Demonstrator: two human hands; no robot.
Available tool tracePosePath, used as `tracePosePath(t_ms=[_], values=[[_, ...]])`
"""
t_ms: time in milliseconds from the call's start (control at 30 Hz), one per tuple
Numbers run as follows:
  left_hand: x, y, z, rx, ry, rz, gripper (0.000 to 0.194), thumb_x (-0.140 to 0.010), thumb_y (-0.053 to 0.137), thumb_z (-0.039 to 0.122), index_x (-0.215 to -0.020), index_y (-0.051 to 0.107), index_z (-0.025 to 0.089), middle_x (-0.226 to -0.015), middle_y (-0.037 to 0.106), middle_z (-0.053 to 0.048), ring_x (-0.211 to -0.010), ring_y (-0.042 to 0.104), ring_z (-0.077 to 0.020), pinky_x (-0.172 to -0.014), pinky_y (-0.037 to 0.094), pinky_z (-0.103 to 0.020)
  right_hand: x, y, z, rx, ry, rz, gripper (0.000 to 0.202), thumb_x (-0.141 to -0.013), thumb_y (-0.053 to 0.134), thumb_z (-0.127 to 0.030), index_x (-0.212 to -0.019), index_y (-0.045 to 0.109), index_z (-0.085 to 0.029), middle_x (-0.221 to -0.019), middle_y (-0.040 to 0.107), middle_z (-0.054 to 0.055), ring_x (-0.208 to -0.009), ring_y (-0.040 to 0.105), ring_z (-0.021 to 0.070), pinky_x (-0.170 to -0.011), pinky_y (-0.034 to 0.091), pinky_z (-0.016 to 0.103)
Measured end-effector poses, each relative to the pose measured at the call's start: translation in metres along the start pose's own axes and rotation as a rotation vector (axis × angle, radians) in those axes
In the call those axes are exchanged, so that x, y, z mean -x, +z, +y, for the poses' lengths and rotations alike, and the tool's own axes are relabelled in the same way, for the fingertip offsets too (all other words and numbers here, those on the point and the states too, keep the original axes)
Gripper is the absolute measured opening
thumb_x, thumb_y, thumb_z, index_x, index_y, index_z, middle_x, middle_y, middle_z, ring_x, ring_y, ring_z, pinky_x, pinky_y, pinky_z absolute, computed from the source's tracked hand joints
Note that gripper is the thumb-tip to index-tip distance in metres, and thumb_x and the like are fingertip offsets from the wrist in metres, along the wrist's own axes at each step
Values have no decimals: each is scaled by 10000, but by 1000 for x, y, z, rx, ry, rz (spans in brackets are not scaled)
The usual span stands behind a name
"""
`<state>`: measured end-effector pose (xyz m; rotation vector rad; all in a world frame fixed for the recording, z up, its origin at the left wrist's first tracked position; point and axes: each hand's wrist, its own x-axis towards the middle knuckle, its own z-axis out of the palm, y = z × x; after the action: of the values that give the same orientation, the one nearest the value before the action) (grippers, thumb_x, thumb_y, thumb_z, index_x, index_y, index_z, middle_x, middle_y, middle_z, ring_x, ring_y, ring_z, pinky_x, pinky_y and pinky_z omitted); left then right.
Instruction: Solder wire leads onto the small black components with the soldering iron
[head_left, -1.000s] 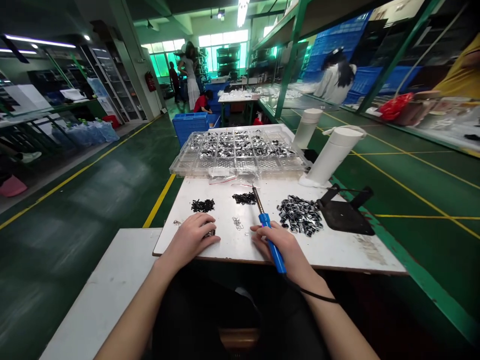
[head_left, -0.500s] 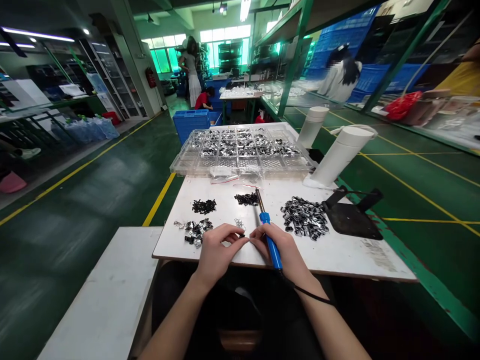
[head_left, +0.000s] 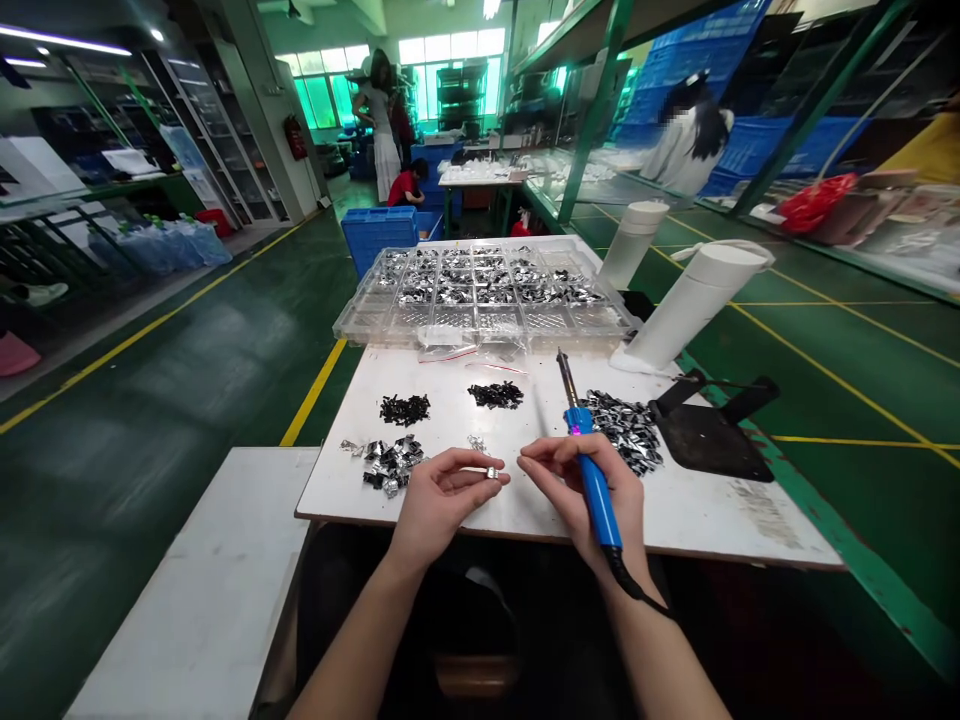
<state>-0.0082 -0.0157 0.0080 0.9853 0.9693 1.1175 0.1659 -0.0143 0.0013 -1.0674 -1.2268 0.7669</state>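
Between thumb and fingertips, my left hand (head_left: 448, 500) pinches a small silvery metal part (head_left: 492, 473) above the front of the white table (head_left: 465, 380). My right hand (head_left: 592, 490) holds a blue soldering iron (head_left: 596, 490), its metal tip pointing up and away; the thumb and index fingertip are close together, a short gap from the left hand. Beyond the hands lie two piles of small black pieces, one at the left (head_left: 405, 409) and one in the middle (head_left: 496, 395). Shiny metal parts form a pile (head_left: 394, 463) beside my left hand and a larger pile (head_left: 626, 430) behind the iron.
A clear compartment tray (head_left: 480, 290) full of metal parts stands at the table's back. To the right are two white cylinders (head_left: 694, 305) (head_left: 634, 243) and a black metal stand (head_left: 712, 440). A lower white surface (head_left: 202, 570) lies left. Several people are farther off.
My right hand has moved right, away from my left hand, carrying the iron with it. The metal part in my left fingertips now shows its silvery side.
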Motion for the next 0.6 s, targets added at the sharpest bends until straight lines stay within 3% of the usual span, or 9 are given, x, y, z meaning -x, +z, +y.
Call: tracePosePath(t_ms=[100,267,600], values=[[-2,-3,-1,26,-20,-11,299,-709,895,287,-926,739,154,-915,811,-89,-997,779,-292,-912,594,-343,-7,10,-9,-98,41,-4,326,-765,856,-281,-801,535,-234,-855,753,38,-805,730,195,-751,597,319],[-5,-5,-4,61,0,-35,302,-726,887,285,-955,737,158,-1000,804,-90,-991,780,-276,-893,592,-323,-13,16,-14,-156,48,-3,329,-775,849,-297,-842,534,-233,-934,764,57,-798,737,188,-772,625,334],[0,-3,-4,-4,2,-29,279,-725,882,285,-931,751,149,-965,808,-110,-972,781,-286,-923,606,-378,5,12,8,-181,5,-10,251,-817,811,-235,-820,560,-238,-896,786,39,-855,768,204,-803,642,339]])
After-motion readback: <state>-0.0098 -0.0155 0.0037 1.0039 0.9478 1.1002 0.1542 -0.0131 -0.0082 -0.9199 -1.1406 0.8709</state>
